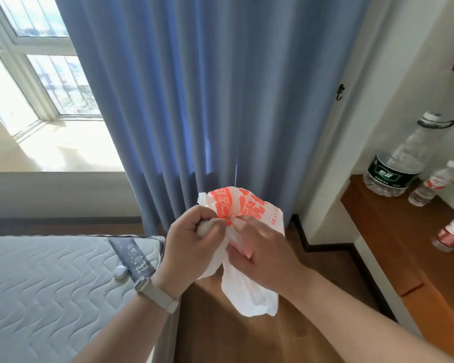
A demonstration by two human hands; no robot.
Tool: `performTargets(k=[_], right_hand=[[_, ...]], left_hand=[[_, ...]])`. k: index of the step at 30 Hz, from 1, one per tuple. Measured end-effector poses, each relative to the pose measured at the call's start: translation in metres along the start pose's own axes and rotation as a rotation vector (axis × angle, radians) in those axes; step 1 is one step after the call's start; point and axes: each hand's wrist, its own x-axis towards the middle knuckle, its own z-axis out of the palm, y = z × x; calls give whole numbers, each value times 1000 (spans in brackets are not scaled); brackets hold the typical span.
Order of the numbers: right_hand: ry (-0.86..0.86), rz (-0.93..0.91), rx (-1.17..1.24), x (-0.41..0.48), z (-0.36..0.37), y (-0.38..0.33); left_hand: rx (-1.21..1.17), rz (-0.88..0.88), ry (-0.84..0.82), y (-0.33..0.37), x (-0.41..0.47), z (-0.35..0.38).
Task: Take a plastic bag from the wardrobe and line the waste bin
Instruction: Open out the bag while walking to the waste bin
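A crumpled white plastic bag [249,205] with orange print is held in front of me at chest height, above the wooden floor. My left hand [189,239], with a pale watch strap on the wrist, is shut on the bag's left side. My right hand [262,247] pinches the bag's middle, its fingers closed on the plastic. The lower end of the bag hangs down below both hands. Neither a waste bin nor a wardrobe is in view.
A grey quilted mattress [42,284] fills the lower left, with a small white object [120,271] on its corner. Blue curtains [207,100] hang straight ahead, beside a bright window [32,82]. A wooden desk [393,231] on the right carries three plastic bottles [396,166].
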Motion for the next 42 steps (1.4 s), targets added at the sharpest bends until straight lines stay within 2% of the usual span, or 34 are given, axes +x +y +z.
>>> performTargets(k=[10,20,26,33,42], right_hand=[[1,-24,-23,146,63,26],[-39,-107,64,247,120,94],[-97,-177,187,326,149,159],[-232,-259,290,424,150,232],[-380,-434,420,505,193,241]], left_hand=[[-87,-36,22,-63,140,-43],[-23,-65,87,-123,237,-42],[79,-109,210,-150,312,-21],[167,-127,323,-161,406,11],[235,-87,549,-188,452,-8]])
